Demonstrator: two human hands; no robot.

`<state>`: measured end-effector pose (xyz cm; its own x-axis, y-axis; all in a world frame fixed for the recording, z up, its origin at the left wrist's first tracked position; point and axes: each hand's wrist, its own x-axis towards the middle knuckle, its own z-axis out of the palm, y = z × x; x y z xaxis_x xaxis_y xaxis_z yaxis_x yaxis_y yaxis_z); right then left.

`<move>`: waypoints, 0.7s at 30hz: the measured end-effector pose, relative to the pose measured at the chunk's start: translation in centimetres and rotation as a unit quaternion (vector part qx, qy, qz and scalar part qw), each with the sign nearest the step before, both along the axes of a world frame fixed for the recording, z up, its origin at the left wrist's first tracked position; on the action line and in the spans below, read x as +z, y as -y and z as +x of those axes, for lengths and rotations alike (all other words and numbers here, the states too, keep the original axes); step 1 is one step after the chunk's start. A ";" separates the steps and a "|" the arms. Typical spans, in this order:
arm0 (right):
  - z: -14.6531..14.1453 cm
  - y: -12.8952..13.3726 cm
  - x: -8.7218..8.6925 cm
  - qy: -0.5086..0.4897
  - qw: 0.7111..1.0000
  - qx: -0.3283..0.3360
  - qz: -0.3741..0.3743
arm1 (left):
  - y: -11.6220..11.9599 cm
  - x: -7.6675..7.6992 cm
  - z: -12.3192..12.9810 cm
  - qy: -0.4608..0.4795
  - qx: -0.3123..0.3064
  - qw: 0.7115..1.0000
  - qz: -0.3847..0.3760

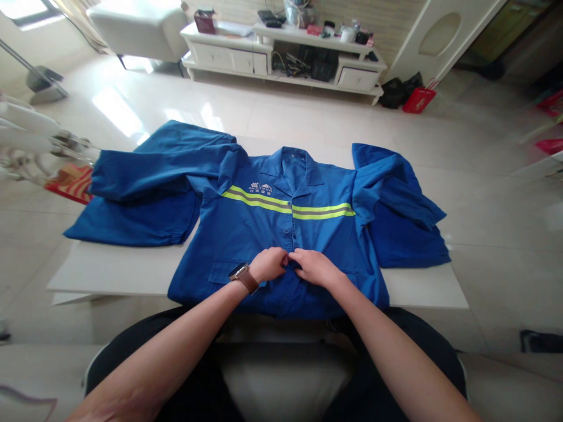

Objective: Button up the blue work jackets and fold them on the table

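A blue work jacket [250, 234] with a yellow-and-grey reflective stripe across the chest lies front side up, collar away from me, its lower edge hanging toward my lap. My left hand [269, 264], with a watch on the wrist, is closed at the jacket's front opening, below the stripe. Opposite it, my right hand [314, 266] pinches the same front edge, fingertips nearly meeting the left ones. Buttons show on the placket above my hands; whatever lies between the fingertips is hidden. Both sleeves stretch out sideways over folded blue cloth [132, 225] and another blue piece [409, 243].
A white table [118, 269] bears the clothes. Beyond the tiled floor stands a white TV cabinet [229, 58] with small items on it. A white upholstered seat [138, 29] is at the far left, a red bag [417, 99] at the far right. A white rack stands close by at left.
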<state>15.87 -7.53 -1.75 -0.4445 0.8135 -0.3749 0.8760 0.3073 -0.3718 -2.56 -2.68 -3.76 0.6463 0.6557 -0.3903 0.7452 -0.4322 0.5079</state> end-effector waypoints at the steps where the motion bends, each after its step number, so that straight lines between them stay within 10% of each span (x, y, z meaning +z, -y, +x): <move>1: 0.0 0.0 0.1 -0.001 1.000 0.001 0.001 | 0.0 -0.1 0.0 0.003 0.004 1.000 -0.001; 21: -1.4 -0.4 -0.4 -0.040 0.994 -0.089 0.049 | -0.7 -0.5 -0.2 0.006 0.098 0.990 -0.101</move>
